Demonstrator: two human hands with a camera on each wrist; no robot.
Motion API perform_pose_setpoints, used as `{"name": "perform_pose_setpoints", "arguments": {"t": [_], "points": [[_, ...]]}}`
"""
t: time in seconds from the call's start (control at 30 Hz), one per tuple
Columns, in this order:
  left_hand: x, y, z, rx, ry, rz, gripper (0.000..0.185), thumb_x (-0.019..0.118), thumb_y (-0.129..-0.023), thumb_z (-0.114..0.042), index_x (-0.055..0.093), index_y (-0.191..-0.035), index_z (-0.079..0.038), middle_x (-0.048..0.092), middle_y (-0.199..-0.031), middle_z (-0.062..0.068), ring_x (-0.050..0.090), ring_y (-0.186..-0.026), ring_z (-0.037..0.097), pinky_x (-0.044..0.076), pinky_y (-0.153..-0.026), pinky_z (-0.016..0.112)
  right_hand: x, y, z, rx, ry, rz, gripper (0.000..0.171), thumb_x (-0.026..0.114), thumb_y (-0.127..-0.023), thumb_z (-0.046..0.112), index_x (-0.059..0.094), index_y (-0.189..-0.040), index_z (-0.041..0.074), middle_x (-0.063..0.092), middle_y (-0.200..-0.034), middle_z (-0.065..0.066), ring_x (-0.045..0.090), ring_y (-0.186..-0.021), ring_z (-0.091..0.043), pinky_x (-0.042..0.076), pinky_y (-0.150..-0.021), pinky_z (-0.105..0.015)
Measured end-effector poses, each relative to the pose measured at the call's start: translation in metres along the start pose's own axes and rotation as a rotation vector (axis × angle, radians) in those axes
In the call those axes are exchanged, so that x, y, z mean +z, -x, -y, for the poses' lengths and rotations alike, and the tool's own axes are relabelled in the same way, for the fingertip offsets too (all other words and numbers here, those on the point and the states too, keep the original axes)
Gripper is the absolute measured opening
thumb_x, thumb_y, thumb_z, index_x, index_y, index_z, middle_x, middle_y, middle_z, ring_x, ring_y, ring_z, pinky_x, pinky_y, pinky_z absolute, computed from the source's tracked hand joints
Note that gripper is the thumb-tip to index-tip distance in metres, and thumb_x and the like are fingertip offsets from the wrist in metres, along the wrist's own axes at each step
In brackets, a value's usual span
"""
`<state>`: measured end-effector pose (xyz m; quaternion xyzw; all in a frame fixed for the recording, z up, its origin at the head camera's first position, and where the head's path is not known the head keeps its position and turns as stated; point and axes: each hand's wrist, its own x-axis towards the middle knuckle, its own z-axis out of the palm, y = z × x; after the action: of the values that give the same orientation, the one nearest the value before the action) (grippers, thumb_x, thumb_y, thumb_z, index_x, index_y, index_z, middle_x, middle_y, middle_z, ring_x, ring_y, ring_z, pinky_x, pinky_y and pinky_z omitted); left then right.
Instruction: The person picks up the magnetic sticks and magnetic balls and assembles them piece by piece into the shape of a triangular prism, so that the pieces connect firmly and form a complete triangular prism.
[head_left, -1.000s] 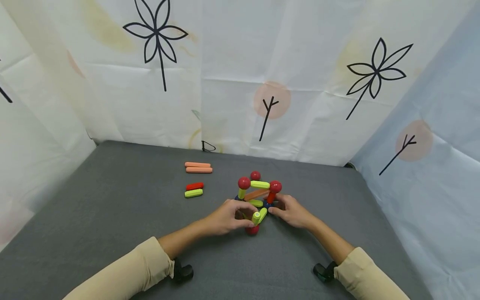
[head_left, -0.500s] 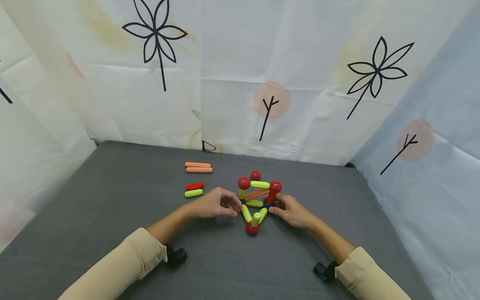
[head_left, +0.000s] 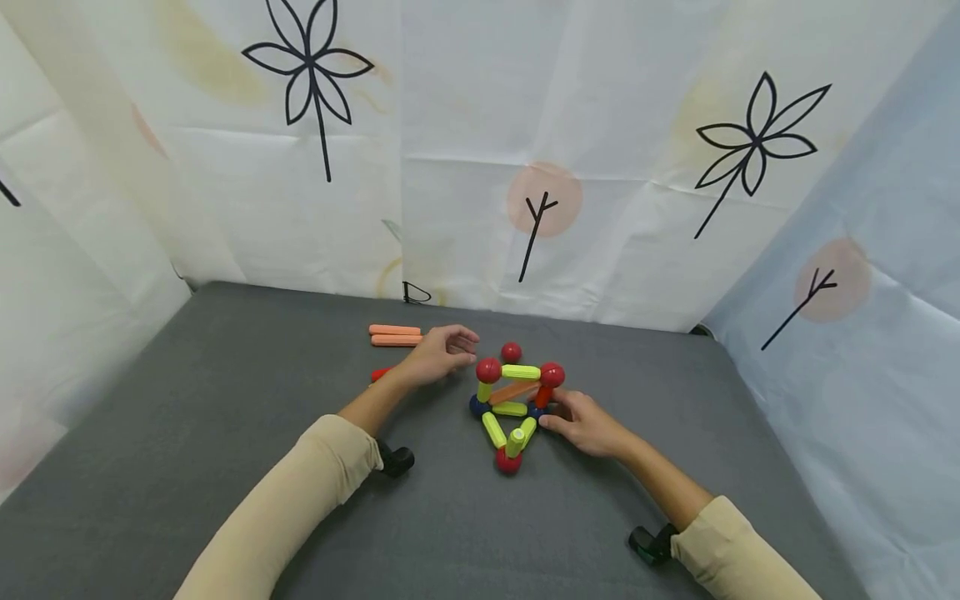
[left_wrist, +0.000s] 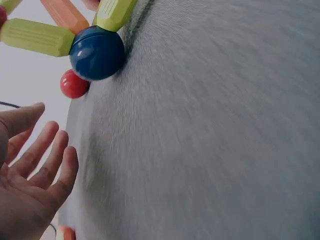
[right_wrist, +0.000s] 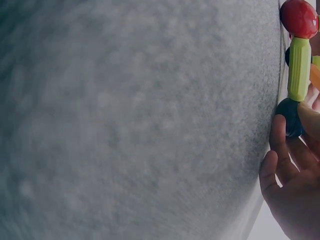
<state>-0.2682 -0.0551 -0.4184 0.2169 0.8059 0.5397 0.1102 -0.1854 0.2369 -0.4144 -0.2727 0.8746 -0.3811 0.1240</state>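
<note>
A toy structure [head_left: 513,400] of yellow-green, orange and red rods joined by red and blue balls stands on the grey mat [head_left: 225,400]. My right hand [head_left: 558,417] pinches the blue ball [right_wrist: 290,117] at the structure's right base, under a yellow-green rod [right_wrist: 299,62] topped by a red ball [right_wrist: 300,17]. My left hand [head_left: 453,343] hovers with relaxed fingers [left_wrist: 45,160], holding nothing. It is left of a loose red ball [head_left: 512,352] and just right of two orange sticks [head_left: 395,335]. The left wrist view shows the other blue ball [left_wrist: 96,52] and that red ball [left_wrist: 74,84].
A red stick [head_left: 379,374] pokes out from under my left forearm. White cloth walls [head_left: 480,167] with printed flowers close in the mat at the back and on both sides. Black clips [head_left: 397,460] sit at each sleeve cuff.
My left hand let go of the structure's front and moved back and left, up beside the orange sticks. The right hand stayed at the structure's base.
</note>
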Motion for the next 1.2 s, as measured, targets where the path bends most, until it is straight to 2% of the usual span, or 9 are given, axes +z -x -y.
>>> {"name": "perform_pose_setpoints", "arguments": {"t": [0.1, 0.2, 0.43, 0.57, 0.77, 0.93, 1.1, 1.2], "points": [[0.009, -0.012, -0.001, 0.049, -0.047, 0.012, 0.04, 0.066, -0.094, -0.001, 0.056, -0.132, 0.006, 0.063, -0.125, 0.022, 0.063, -0.113, 0.033, 0.055, -0.086, 0.042, -0.001, 0.0, -0.002, 0.0, -0.009, 0.012, 0.032, 0.06, -0.1, 0.013, 0.059, -0.131, 0.003, 0.064, -0.123, -0.01, 0.06, -0.095, -0.02, 0.05, -0.084, -0.033], [0.017, -0.023, -0.001, 0.067, -0.091, 0.031, 0.044, 0.067, -0.093, -0.001, 0.054, -0.136, 0.005, 0.06, -0.132, 0.023, 0.06, -0.119, 0.036, 0.051, -0.096, 0.044, -0.002, 0.001, -0.003, -0.001, -0.023, 0.024, 0.033, 0.06, -0.1, 0.013, 0.058, -0.131, 0.002, 0.064, -0.124, -0.01, 0.059, -0.096, -0.021, 0.049, -0.085, -0.034], [0.032, -0.041, 0.003, 0.077, -0.139, 0.109, 0.052, 0.068, -0.095, -0.011, 0.051, -0.143, -0.002, 0.055, -0.142, 0.017, 0.055, -0.128, 0.034, 0.047, -0.102, 0.046, -0.002, 0.0, -0.003, -0.001, -0.028, 0.037, 0.034, 0.059, -0.101, 0.013, 0.057, -0.132, 0.001, 0.064, -0.123, -0.01, 0.059, -0.097, -0.021, 0.05, -0.087, -0.035], [0.038, -0.046, 0.002, 0.098, -0.153, 0.131, 0.046, 0.066, -0.096, -0.008, 0.054, -0.14, -0.004, 0.059, -0.136, 0.016, 0.055, -0.127, 0.034, 0.046, -0.103, 0.046, -0.002, -0.001, -0.002, 0.0, -0.034, 0.044, 0.033, 0.059, -0.101, 0.014, 0.057, -0.132, 0.0, 0.065, -0.121, -0.01, 0.059, -0.096, -0.021, 0.05, -0.085, -0.035], [0.04, -0.044, 0.002, 0.097, -0.14, 0.078, 0.03, 0.066, -0.094, -0.003, 0.063, -0.124, -0.002, 0.066, -0.122, 0.016, 0.061, -0.116, 0.03, 0.049, -0.1, 0.042, -0.003, 0.001, -0.001, -0.005, -0.027, 0.038, 0.032, 0.059, -0.101, 0.013, 0.057, -0.13, -0.001, 0.065, -0.12, -0.011, 0.061, -0.098, -0.021, 0.051, -0.087, -0.036], [0.031, -0.037, -0.004, 0.074, -0.079, -0.008, 0.038, 0.068, -0.094, -0.007, 0.058, -0.131, -0.001, 0.064, -0.122, 0.018, 0.063, -0.112, 0.034, 0.052, -0.094, 0.044, -0.004, 0.001, 0.0, -0.008, -0.022, 0.036, 0.034, 0.059, -0.101, 0.014, 0.057, -0.13, -0.001, 0.065, -0.121, -0.012, 0.061, -0.099, -0.022, 0.051, -0.088, -0.037], [0.014, -0.025, -0.023, 0.087, 0.025, -0.108, 0.047, 0.068, -0.096, -0.014, 0.052, -0.139, -0.004, 0.064, -0.123, 0.019, 0.065, -0.109, 0.032, 0.054, -0.089, 0.044, -0.004, 0.0, 0.001, -0.011, -0.027, 0.038, 0.034, 0.06, -0.1, 0.013, 0.057, -0.132, 0.0, 0.064, -0.123, -0.011, 0.06, -0.098, -0.02, 0.05, -0.087, -0.035], [0.005, -0.013, -0.041, 0.144, 0.089, -0.177, 0.052, 0.068, -0.095, -0.012, 0.048, -0.142, -0.005, 0.065, -0.121, 0.019, 0.065, -0.108, 0.031, 0.053, -0.089, 0.041, -0.004, 0.0, 0.0, -0.018, -0.022, 0.039, 0.033, 0.06, -0.1, 0.013, 0.058, -0.131, 0.0, 0.064, -0.123, -0.011, 0.06, -0.096, -0.02, 0.05, -0.084, -0.033]]}}
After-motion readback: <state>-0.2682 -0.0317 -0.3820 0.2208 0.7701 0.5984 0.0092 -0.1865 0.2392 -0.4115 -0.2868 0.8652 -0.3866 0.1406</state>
